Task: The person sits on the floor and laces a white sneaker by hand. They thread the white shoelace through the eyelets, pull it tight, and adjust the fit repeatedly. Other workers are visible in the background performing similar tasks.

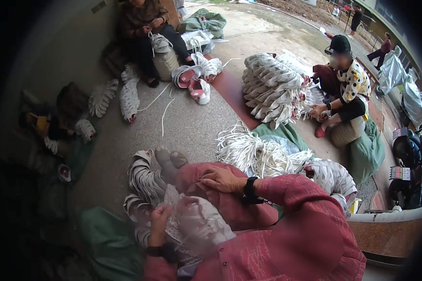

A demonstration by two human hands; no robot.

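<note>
My right hand rests with its fingers stretched out on my red-clothed knee, holding nothing. Lower left, my left hand has its fingertips pinched together; whatever is between them is too small to make out. Across my lap lies a whitish shoe upper, blurred, with a pale perforated cloth next to my left hand. Just beyond that hand, a row of nested white shoe uppers stands on the floor. A heap of white shoelaces lies beyond my right hand.
A tall stack of white shoe uppers stands ahead, beside a seated person. Another seated person handles laces at the far left. Finished-looking shoes lie on the floor. A green sack is at lower left; more uppers lie right.
</note>
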